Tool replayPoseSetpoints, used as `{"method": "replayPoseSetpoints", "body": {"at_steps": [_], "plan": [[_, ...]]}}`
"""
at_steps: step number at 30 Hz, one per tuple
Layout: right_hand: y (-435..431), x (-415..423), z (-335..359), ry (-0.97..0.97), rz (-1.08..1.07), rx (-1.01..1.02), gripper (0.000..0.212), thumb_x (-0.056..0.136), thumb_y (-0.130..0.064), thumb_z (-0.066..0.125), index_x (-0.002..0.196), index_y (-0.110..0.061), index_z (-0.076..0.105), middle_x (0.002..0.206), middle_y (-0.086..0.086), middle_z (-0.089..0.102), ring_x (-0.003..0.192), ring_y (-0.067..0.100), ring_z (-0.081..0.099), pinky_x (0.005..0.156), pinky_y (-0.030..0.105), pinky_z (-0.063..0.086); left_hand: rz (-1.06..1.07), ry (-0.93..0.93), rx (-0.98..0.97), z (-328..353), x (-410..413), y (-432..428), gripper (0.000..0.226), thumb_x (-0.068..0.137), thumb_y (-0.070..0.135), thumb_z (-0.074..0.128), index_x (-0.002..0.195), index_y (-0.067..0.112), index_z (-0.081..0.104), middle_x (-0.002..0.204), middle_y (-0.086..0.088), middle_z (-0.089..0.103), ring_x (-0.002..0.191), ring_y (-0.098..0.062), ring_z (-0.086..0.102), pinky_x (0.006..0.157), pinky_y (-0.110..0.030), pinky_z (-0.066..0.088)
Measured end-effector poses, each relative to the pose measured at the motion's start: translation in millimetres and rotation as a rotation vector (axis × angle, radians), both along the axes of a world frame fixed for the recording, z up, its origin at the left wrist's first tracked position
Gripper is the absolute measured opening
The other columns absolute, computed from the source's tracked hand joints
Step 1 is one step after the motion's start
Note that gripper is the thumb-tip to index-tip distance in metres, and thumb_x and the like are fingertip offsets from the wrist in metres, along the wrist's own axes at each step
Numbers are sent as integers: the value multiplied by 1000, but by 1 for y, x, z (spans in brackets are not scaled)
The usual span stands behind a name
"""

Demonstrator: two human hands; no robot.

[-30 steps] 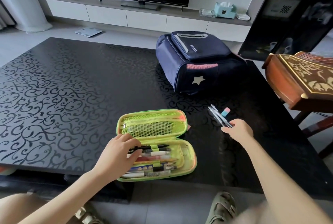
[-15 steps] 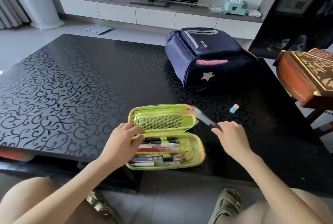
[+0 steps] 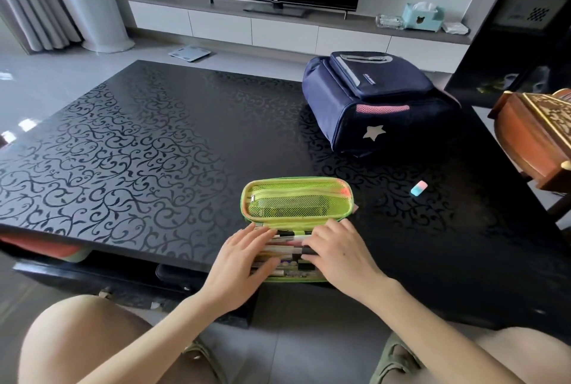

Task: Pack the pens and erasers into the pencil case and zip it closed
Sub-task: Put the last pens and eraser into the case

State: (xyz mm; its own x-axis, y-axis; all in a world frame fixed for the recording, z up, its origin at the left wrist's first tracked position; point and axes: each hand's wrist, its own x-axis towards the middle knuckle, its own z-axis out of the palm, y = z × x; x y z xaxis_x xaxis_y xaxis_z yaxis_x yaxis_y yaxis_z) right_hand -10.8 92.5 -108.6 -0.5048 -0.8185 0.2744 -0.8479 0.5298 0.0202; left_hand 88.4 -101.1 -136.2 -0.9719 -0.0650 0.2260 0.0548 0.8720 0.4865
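The glossy black bench with a scrolled vine pattern [image 3: 129, 149] carries a navy fabric backpack with a white star [image 3: 370, 105] at the far right and the lime-green zip pencil case [image 3: 296, 201], open flat at the near edge. A second ago the right hand was out to the right gathering loose pens; it has since come back to the case and those pens are gone from the bench, so by my judgement the pen loading is all but complete. The assorted pens [image 3: 290, 255] now lie side by side in the near half of the case. The left hand [image 3: 244, 263] and right hand [image 3: 336, 255] both rest on that row, fingers extended and spread, pressing rather than gripping. The small pink-and-blue eraser [image 3: 419, 188] lies on the bench well apart to the right of the case, unpacked. The zip is not yet closed.
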Motion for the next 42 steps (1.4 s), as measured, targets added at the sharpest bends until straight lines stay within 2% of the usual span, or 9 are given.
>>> {"method": "replayPoseSetpoints", "body": {"at_steps": [5, 8, 15, 20, 28, 31, 35, 37, 42], "plan": [[7, -13, 5, 25, -31, 9, 18, 80, -36, 69, 89, -22, 66, 76, -5, 60, 73, 18, 55, 69, 34, 47, 37, 21, 59, -4, -2, 6, 71, 85, 56, 42, 145, 25, 19, 146, 4, 37, 137, -12, 28, 114, -27, 16], [4, -24, 9, 3, -92, 6, 19, 77, -32, 73, 93, -22, 67, 75, -4, 61, 72, 20, 56, 69, 39, 48, 77, 34, 142, 1, 0, 7, 72, 87, 49, 51, 145, 26, 16, 139, 6, 46, 129, -7, 37, 111, -30, 26], [-19, -37, 9, -278, -54, 163, 33, 96, -34, 45, 129, -34, 52, 100, -2, 58, 96, 21, 45, 86, 35, 32, 149, 117, 27, 1, -3, 2, 63, 87, 52, 36, 140, 18, 35, 142, -3, 45, 134, -11, 25, 110, -33, 22], [-14, -36, 10, -368, -50, 241, 40, 97, -41, 40, 136, -39, 42, 111, -3, 52, 105, 19, 41, 92, 34, 30, 38, 56, -5, -2, -20, -1, 62, 91, 59, 22, 134, 22, 46, 138, 0, 49, 134, -20, 36, 111, -39, 29], [0, -37, 8, -559, -87, 119, 44, 91, -51, 46, 133, -39, 46, 119, -3, 54, 110, 17, 42, 99, 35, 31, -15, -10, -51, -4, -29, 5, 65, 93, 57, 15, 120, 22, 62, 127, 2, 60, 126, -18, 47, 111, -24, 18], [8, -40, 7, -568, -114, -33, 34, 94, -43, 46, 123, -31, 59, 112, -5, 62, 107, 15, 48, 98, 34, 33, -14, 3, -119, -2, -30, 4, 58, 95, 53, 21, 118, 21, 63, 122, 0, 63, 122, -23, 51, 111, -32, 23], [43, -68, 4, -334, -467, -390, 22, 95, -29, 48, 98, -22, 69, 90, -4, 67, 86, 20, 58, 76, 34, 46, -108, -10, -216, 4, -36, 12, 47, 96, 48, 25, 128, 29, 53, 136, -2, 52, 133, -28, 38, 114, -45, 20], [66, -94, 0, -208, -749, -434, 23, 95, -24, 47, 105, -17, 66, 99, 6, 66, 88, 27, 58, 71, 36, 46, -207, -15, -238, 9, -43, 23, 46, 96, 50, 24, 133, 33, 46, 142, 1, 44, 138, -27, 29, 113, -46, 15], [107, -158, -20, -263, -1028, -19, 45, 96, -31, 46, 138, -18, 37, 137, 14, 40, 115, 34, 44, 89, 39, 42, -361, -60, -365, 3, -62, 52, 50, 96, 54, 21, 140, 35, 32, 149, 4, 32, 141, -27, 16, 113, -48, 4]]}}
